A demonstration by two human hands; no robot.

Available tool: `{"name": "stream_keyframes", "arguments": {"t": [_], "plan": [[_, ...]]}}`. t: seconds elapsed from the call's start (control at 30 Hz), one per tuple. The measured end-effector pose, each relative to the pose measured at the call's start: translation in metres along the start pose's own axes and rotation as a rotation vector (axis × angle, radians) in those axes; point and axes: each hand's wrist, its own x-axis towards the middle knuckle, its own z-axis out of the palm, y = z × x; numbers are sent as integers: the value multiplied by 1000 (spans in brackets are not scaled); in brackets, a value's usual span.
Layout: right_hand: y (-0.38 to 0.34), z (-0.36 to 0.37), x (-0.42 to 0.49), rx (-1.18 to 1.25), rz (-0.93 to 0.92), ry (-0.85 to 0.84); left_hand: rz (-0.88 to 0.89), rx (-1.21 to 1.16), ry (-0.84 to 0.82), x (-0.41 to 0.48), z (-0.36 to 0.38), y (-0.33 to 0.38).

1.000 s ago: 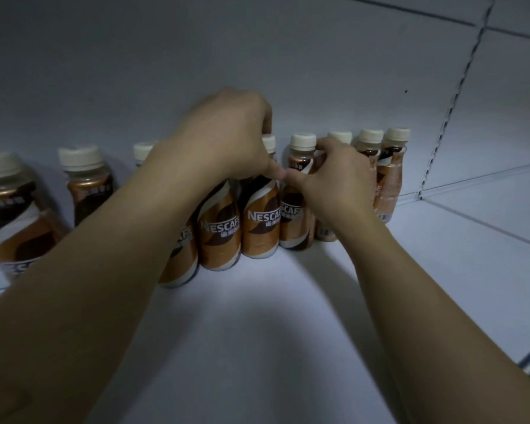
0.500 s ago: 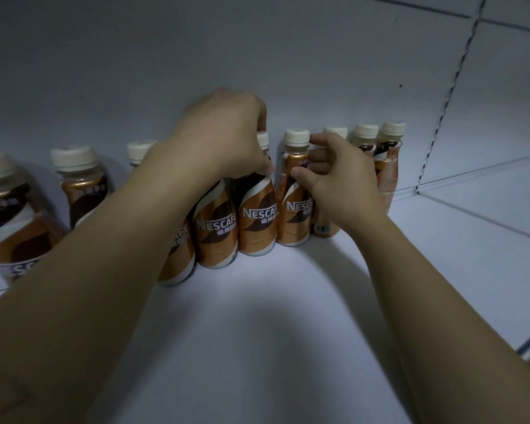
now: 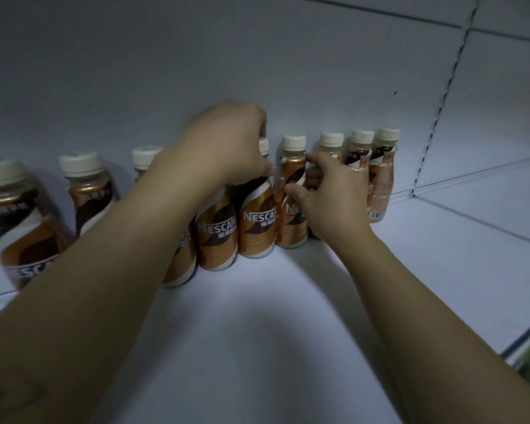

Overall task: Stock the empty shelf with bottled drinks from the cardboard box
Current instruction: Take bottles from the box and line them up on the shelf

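The right hand (image 3: 328,203) pinches 1 bottle (image 3: 289,231) at its shoulder, thumb in front, fingers curled behind. The bottle stands upright on the shelf (image 3: 257,332) in the back row, long axis vertical, cap up, label facing forward. The left hand (image 3: 227,148) curls round the neck of the neighbour (image 3: 256,234), which touches the bottle's left side. The right hand is nearer the bottle, so any nudge or turn looks to be its job.

Bottles (image 3: 256,221): plastic, glossy sleeve labels with slight sheen. Caps (image 3: 293,141): cream plastic, matt. Shelf (image 3: 257,332): smooth painted metal by look, matt white. Back panel (image 3: 166,71): same finish. Slotted upright (image 3: 441,102): metal.
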Motion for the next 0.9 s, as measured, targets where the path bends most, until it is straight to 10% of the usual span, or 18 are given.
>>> {"name": "stream_keyframes", "arguments": {"t": [0.27, 0.47, 0.9], "plan": [[4, -17, 2, 177, 53, -67, 20, 98, 59, -4, 1, 4], [21, -50, 14, 199, 228, 288, 103, 55, 166, -9, -2, 18], [45, -35, 20, -2, 209, 38, 65, 149, 129, 57, 32, 84]]}}
